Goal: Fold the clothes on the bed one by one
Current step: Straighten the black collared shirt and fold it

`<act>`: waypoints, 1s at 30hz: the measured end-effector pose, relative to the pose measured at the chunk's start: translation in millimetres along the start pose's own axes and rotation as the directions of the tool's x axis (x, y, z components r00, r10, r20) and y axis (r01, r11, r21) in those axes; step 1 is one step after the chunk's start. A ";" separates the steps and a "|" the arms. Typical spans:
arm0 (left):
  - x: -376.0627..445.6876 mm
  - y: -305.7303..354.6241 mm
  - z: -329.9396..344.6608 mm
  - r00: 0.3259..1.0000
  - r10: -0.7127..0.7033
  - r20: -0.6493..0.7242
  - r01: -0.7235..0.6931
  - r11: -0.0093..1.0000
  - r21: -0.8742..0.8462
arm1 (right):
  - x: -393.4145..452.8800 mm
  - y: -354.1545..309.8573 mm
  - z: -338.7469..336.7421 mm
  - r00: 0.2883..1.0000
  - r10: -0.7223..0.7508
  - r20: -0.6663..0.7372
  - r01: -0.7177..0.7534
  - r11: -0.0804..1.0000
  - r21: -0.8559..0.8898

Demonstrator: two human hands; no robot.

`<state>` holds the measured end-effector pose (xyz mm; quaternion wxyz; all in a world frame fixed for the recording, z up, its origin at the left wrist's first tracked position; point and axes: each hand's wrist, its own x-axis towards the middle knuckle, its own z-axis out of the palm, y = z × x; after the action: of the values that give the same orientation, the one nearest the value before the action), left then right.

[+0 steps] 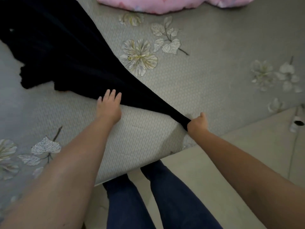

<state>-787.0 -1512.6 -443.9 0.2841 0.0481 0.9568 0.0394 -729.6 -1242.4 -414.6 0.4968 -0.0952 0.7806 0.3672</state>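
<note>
Obs.: Black garment (66, 52) lies on the bed (214, 66), stretched into a long taper. Wide, rumpled end sits toward 10 o'clock in the head view; narrow end runs down to about 4 o'clock, right at the bed's near edge. Long axis therefore 10-to-4, on a diagonal across the flowered cover.

Right hand (197, 123): fingers curled tight and clamped on the narrow end, drawing the cloth taut. Left hand (109, 104): fingers straight and slightly apart, laid flat on the garment's lower edge partway along, pressing it to the bed (not gripping).

Progress, judged: early. The garment is being pulled out straight, and no fold is visible in it yet; the wide end is bunched and would need spreading first. What kind of garment it is I cannot tell, since it is too dark to read seams.

Left to do: a pink item (165, 5) lies crumpled at 12 o'clock, well apart from the black one, apparently unfolded. No folded stack is in view.
</note>
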 end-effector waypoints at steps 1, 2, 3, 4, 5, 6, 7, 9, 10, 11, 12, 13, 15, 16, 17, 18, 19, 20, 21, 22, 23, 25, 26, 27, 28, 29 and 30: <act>-0.3 9.5 0.1 1.000 0.011 0.012 -0.011 1.000 0.004 | -2.0 12.1 4.1 0.996 0.049 0.077 -0.044 0.997 -0.071; -1.1 17.8 0.3 1.000 0.021 0.014 -0.021 1.000 -0.001 | -1.8 21.7 6.9 0.989 0.092 0.114 -0.077 0.988 -0.131; -2.8 24.3 0.5 1.000 0.027 0.007 -0.027 1.000 -0.012 | 0.8 27.5 6.3 0.989 0.109 0.098 -0.093 0.984 -0.152; -5.2 28.2 0.2 1.000 0.027 -0.006 -0.028 0.999 -0.030 | 4.1 29.0 0.0 0.994 0.102 0.046 -0.096 0.989 -0.112; -8.3 29.2 -0.2 1.000 0.018 -0.015 -0.019 0.999 -0.050 | 6.9 25.0 -13.3 0.997 0.066 -0.030 -0.067 0.997 -0.039; -11.9 26.7 -0.6 1.000 -0.004 -0.018 0.003 0.997 -0.073 | 9.0 15.5 -30.4 0.991 0.008 -0.135 -0.001 0.998 0.055; -15.4 21.0 -0.9 0.999 -0.041 -0.021 0.039 0.994 -0.099 | 10.3 2.0 -51.0 0.962 -0.063 -0.266 0.100 0.987 0.127; -22.7 2.6 -2.1 0.992 -0.128 -0.019 0.124 0.983 -0.136 | 9.9 -30.5 -93.0 0.843 -0.176 -0.509 0.318 0.925 0.207; -26.3 -8.8 -2.7 0.987 -0.158 -0.025 0.153 0.978 -0.142 | 9.8 -46.3 -112.0 0.779 -0.204 -0.593 0.404 0.886 0.226; -30.0 -20.8 -3.0 0.984 -0.177 -0.034 0.170 0.974 -0.148 | 11.8 -62.2 -128.7 0.726 -0.216 -0.652 0.463 0.855 0.233; -33.8 -31.7 -3.1 0.981 -0.190 -0.045 0.181 0.971 -0.157 | 15.1 -76.9 -143.0 0.692 -0.216 -0.689 0.499 0.832 0.240; -37.8 -42.5 -2.7 0.977 -0.206 -0.058 0.194 0.967 -0.167 | 18.3 -91.0 -156.4 0.672 -0.214 -0.709 0.522 0.816 0.249; -46.4 -62.6 0.0 0.967 -0.241 -0.079 0.225 0.958 -0.177 | 26.6 -115.0 -177.0 0.665 -0.191 -0.722 0.534 0.798 0.281; -50.2 -72.2 2.3 0.964 -0.253 -0.076 0.237 0.956 -0.173 | 31.5 -124.2 -184.7 0.665 -0.166 -0.728 0.537 0.784 0.311; -53.4 -81.0 4.9 0.962 -0.262 -0.070 0.248 0.954 -0.169 | 36.3 -130.0 -191.3 0.666 -0.145 -0.732 0.545 0.765 0.343; -55.9 -88.8 7.6 0.961 -0.270 -0.059 0.257 0.952 -0.165 | 40.1 -132.3 -196.4 0.664 -0.141 -0.735 0.560 0.745 0.362; -57.1 -94.9 10.0 0.961 -0.273 -0.054 0.261 0.951 -0.165 | 43.1 -130.9 -199.4 0.660 -0.158 -0.735 0.586 0.720 0.371; -57.4 -98.9 12.4 0.962 -0.266 -0.058 0.253 0.952 -0.172 | 45.3 -126.3 -199.0 0.657 -0.185 -0.731 0.625 0.676 0.391; -56.0 -100.8 12.9 0.966 -0.246 -0.075 0.228 0.955 -0.187 | 45.4 -118.6 -195.3 0.658 -0.217 -0.721 0.667 0.612 0.424; -53.9 -99.9 12.6 0.972 -0.211 -0.103 0.188 0.962 -0.199 | 42.9 -107.6 -187.4 0.658 -0.250 -0.710 0.701 0.548 0.457; -51.0 -96.2 12.2 0.976 -0.165 -0.140 0.136 0.970 -0.199 | 38.2 -93.8 -174.8 0.659 -0.281 -0.698 0.719 0.509 0.474; -43.0 -83.4 12.3 0.980 -0.063 -0.191 0.030 0.985 -0.171 | 27.2 -61.4 -140.1 0.683 -0.372 -0.629 0.717 0.507 0.479; -38.7 -75.3 13.6 0.980 -0.029 -0.198 -0.008 0.983 -0.182 | 22.4 -44.9 -119.9 0.711 -0.423 -0.562 0.698 0.521 0.491; -35.2 -66.6 15.5 0.989 0.015 -0.149 -0.043 0.983 -0.181 | 18.2 -28.9 -100.7 0.751 -0.465 -0.469 0.660 0.544 0.519; -32.5 -56.2 19.0 0.995 0.077 -0.071 -0.087 0.983 -0.163 | 16.2 -14.3 -82.5 0.793 -0.482 -0.371 0.606 0.570 0.555; -30.3 -45.5 23.0 0.992 0.123 0.002 -0.121 0.980 -0.157 | 16.7 -1.6 -65.7 0.832 -0.469 -0.295 0.545 0.595 0.591; -29.4 -36.1 26.6 0.989 0.140 0.044 -0.130 0.976 -0.176 | 18.2 8.9 -51.7 0.865 -0.426 -0.264 0.491 0.613 0.619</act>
<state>-750.5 -1550.5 -453.9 0.3107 0.0892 0.9359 0.1401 -779.6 -1266.7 -413.4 0.5384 -0.1236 0.8296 -0.0812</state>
